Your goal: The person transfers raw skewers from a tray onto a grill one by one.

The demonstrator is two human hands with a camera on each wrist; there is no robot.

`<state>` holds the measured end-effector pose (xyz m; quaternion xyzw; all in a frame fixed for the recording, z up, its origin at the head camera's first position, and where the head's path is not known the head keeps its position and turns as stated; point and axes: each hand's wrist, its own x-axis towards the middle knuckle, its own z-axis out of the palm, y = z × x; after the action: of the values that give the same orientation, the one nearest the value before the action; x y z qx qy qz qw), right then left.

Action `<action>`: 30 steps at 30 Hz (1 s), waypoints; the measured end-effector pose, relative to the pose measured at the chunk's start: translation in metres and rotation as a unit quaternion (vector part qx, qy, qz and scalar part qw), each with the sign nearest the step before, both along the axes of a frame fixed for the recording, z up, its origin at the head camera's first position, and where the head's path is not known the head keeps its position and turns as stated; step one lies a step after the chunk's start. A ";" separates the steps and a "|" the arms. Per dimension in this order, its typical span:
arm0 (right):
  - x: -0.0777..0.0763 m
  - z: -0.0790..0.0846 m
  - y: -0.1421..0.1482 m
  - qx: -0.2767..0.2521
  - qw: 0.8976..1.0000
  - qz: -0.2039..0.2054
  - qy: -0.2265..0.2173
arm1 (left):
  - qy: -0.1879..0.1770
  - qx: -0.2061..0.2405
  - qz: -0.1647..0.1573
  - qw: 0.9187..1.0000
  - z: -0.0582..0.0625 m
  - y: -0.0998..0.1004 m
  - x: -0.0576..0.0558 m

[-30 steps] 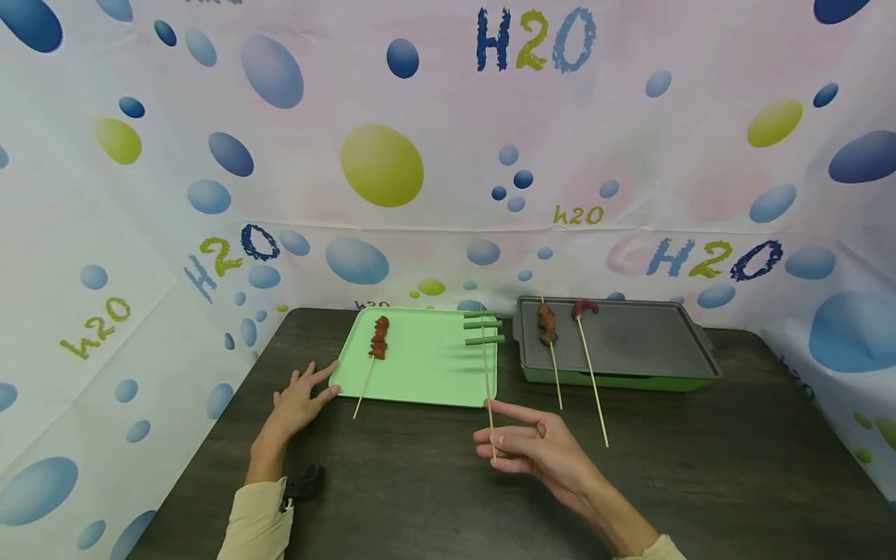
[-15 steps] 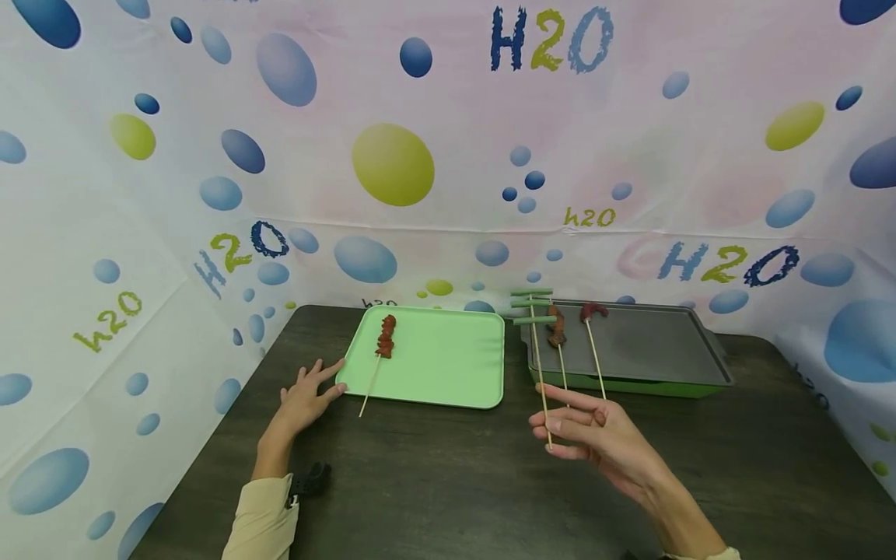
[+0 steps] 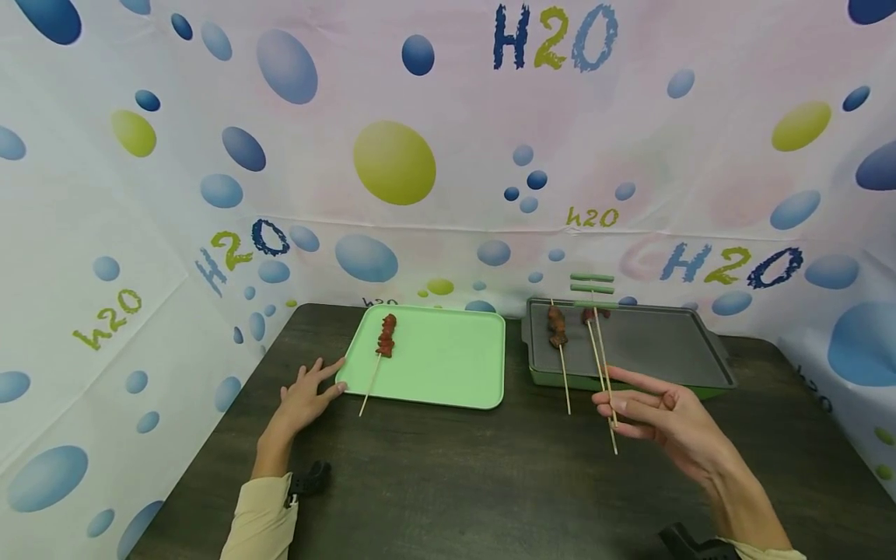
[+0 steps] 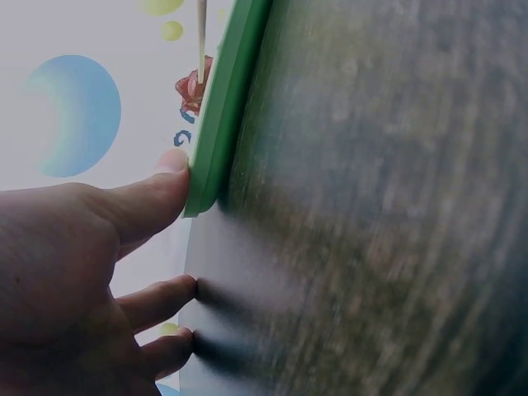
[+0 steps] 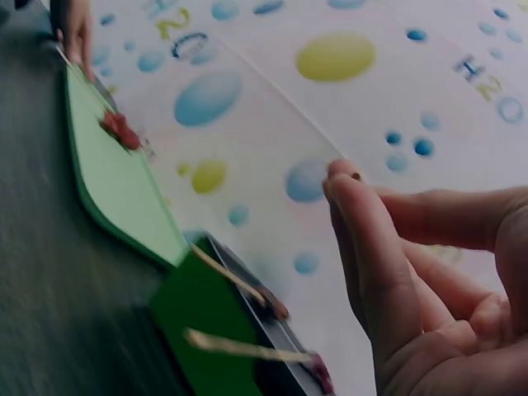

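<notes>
My right hand (image 3: 675,424) pinches a skewer (image 3: 593,288) of several green stalk pieces by the lower part of its stick, raised over the grill pan's left half. In the head view it overlaps a skewer with a curled dark red piece (image 3: 588,316) lying on the dark grill pan (image 3: 658,342). Left of that lies a brown meat skewer (image 3: 556,327), its stick jutting over the front. My left hand (image 3: 301,400) rests at the left edge of a light green tray (image 3: 448,362), thumb (image 4: 157,198) touching the rim. A red meat skewer (image 3: 386,336) lies on the tray.
The tray and grill pan stand side by side at the back of a dark wooden table (image 3: 434,482). The pan has a green base (image 5: 206,322). A printed curtain (image 3: 448,101) with blue and yellow ovals hangs right behind and along the left.
My right hand has carried the green skewer rightward from over the tray's right edge, past the brown meat skewer, to above the grill pan. The left hand has stayed at the tray.
</notes>
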<state>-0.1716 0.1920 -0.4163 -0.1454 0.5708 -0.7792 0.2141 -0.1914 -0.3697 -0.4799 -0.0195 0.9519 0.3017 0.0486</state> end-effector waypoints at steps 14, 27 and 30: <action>-0.013 -0.015 0.052 -0.002 0.999 0.027 0.021 | 0.002 -0.008 -0.006 1.000 -0.001 0.000 -0.002; -0.018 -0.036 0.071 0.059 0.998 -0.023 -0.020 | -0.006 -0.005 -0.006 1.000 -0.003 0.000 0.001; -0.019 -0.037 0.073 0.077 0.995 -0.051 -0.036 | -0.006 -0.003 -0.006 1.000 -0.002 0.001 0.001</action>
<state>-0.1906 0.2650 -0.4534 -0.0707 0.6277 -0.7475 0.2055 -0.1906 -0.3688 -0.4816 -0.0155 0.9527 0.2984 0.0559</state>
